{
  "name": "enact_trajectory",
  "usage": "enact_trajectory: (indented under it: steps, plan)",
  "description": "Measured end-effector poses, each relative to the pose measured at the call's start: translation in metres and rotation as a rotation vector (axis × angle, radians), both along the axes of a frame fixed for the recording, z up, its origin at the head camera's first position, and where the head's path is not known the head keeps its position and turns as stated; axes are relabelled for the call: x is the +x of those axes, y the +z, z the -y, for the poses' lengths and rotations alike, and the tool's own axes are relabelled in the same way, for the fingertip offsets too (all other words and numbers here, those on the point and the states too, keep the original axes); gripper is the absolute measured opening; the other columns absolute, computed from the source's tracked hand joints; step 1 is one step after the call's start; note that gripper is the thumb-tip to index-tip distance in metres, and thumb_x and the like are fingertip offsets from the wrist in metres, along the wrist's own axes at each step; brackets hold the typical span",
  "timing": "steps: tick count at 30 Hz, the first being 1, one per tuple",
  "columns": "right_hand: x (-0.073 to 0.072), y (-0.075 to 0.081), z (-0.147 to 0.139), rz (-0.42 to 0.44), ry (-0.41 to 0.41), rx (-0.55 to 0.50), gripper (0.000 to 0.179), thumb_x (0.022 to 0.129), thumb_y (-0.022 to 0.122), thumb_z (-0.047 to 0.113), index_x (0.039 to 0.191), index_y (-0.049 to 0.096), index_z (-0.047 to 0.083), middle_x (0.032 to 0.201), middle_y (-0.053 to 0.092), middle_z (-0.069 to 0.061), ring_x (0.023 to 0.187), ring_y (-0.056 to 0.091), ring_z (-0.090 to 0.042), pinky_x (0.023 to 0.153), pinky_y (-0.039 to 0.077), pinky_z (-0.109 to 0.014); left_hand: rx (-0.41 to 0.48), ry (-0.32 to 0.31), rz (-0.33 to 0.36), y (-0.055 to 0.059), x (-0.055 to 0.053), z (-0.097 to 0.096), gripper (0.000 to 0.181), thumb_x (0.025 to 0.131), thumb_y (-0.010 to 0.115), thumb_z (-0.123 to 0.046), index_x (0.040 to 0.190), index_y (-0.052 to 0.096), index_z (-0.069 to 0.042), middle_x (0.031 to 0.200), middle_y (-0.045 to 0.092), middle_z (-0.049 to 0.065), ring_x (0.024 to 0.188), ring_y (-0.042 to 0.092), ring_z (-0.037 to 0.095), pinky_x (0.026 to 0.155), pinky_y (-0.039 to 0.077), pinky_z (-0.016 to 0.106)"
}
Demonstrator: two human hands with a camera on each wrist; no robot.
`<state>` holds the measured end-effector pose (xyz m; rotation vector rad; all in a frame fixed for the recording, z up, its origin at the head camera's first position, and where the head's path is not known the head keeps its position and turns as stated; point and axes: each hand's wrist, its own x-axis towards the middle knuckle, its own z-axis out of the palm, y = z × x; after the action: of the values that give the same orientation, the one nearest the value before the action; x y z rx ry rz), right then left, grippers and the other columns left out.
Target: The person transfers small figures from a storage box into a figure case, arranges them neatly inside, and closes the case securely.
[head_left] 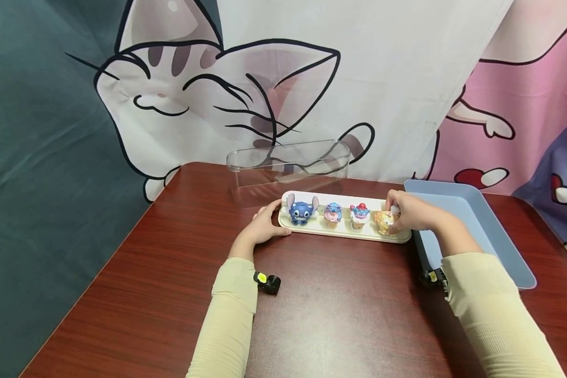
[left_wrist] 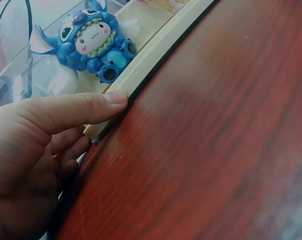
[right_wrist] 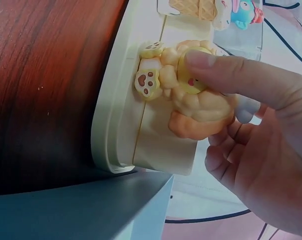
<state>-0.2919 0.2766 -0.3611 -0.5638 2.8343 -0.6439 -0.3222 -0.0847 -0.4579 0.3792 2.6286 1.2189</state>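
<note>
A long cream display base lies on the table with a row of small figurines on it. My left hand grips its left end, thumb on the front edge and fingers round the end. Beside that hand sits a blue big-eared figurine with a white face. At the base's right end my right hand pinches a yellow figurine with paw-print feet, thumb across its face. Two ice-cream-cone figurines, one pink and blue and one with a red hat, stand between.
Behind the base stands a clear plastic cover. A light-blue tray lies to the right, close to the base's right end and under my right forearm. A cartoon-printed cloth hangs behind the wooden table.
</note>
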Motion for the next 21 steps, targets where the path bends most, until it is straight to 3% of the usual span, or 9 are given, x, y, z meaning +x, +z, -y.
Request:
enact_trajectory:
  steps: [21]
  plan:
    - [0.0004,0.0001,0.0019,0.0,0.013,0.063,0.048,0.055,0.083,0.005,0.086,0.046,0.008,0.091,0.046,-0.011,0.086,0.041,-0.027,0.071,0.033,-0.036,-0.003,-0.005,-0.012,-0.0009,-0.0001,0.0,0.092,0.072,0.08,-0.031,0.146,0.027,-0.018,0.147,0.031,0.008,0.133,0.022,0.03,0.106,0.018,0.049]
